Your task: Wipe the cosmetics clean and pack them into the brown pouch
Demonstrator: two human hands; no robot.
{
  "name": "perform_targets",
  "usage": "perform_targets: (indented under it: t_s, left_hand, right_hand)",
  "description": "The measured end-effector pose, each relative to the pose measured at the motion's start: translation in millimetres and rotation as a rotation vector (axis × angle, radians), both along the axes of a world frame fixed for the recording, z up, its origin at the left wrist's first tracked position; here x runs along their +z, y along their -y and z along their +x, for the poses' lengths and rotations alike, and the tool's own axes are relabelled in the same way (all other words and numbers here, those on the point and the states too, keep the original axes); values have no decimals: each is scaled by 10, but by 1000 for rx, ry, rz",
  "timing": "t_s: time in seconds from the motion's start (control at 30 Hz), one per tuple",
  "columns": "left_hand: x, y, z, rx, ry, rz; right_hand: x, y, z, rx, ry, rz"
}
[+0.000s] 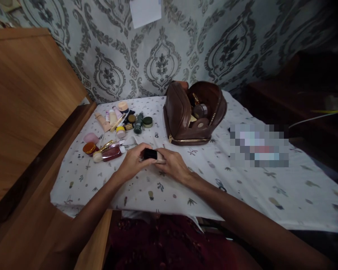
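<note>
One table under a white cloth printed with small plants carries everything. One brown leather bag with a gold zip stands gaping toward the back. Two bare hands meet in front of it: the left hand grasps the black end of one small black-and-beige container, and the right hand grips its beige end. That container is between them, near the cloth's front edge; its long axis runs left to right, the black end pointing left. Left of the hands lie one bottle of dark red liquid, one dark green bottle, one pink rounded piece, one amber jar and one round dark green jar.
</note>
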State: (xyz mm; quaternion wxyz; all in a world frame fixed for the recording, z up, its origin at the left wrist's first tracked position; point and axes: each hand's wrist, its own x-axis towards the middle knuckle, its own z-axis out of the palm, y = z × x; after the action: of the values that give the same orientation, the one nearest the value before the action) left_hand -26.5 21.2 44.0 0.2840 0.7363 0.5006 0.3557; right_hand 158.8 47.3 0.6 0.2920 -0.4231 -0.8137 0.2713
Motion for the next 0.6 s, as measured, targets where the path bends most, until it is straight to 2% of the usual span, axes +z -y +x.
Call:
perform_targets:
  t_s: [0.07,0.17,0.27,0.4,0.5,0.6]
  left_hand:
    - [99,-76,-73,25,-22,70]
    - [169,-219,-239,144,-74,206]
    - [56,-304,-348,149,-349,195]
    - [-200,-300,-340,111,-677,127]
    - [-260,-311,-338,158,-693,148]
    - [-212,-354,-393,248,-604,192]
  right_hand:
    - [42,3,-10,-23,-56,-28]
    - [86,-13,-4,-88,-142,-92]
    - [100,-58,40,-136,-194,-159]
    - [100,-102,90,-100,-243,-176]
    - [87,-107,84,-92,-257,-143]
    - [65,-107,59,-120,-246,-110]
